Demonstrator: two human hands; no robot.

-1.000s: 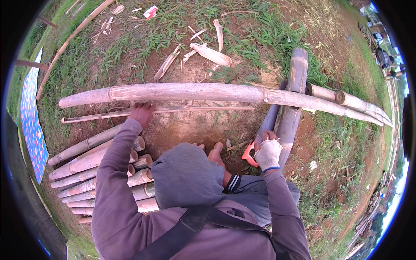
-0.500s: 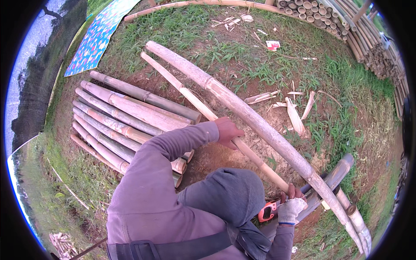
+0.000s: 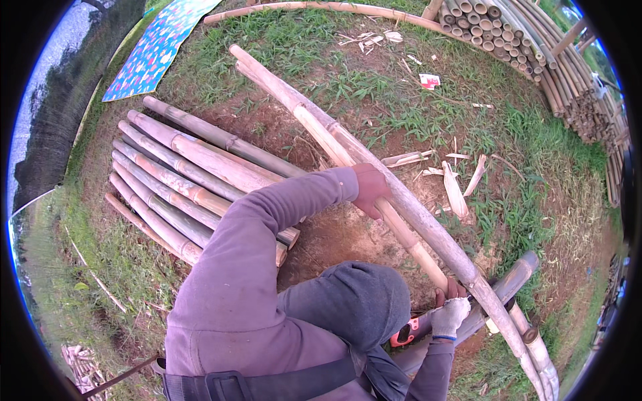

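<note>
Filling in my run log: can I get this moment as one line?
left hand: grips thin bamboo pole | right hand: gloved, at pole's end | saw: near right hand

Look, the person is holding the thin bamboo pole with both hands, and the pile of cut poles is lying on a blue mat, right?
Not quite. The head view shows the pile of cut poles lying on bare dirt and grass; the blue mat is spread further away with nothing on it. The left hand and right hand do hold the thin bamboo pole.

Dirt/grass ground (image 3: pixel 374 100) w/ bamboo pole stack (image 3: pixel 187 180), shavings (image 3: pixel 455 190).
</note>
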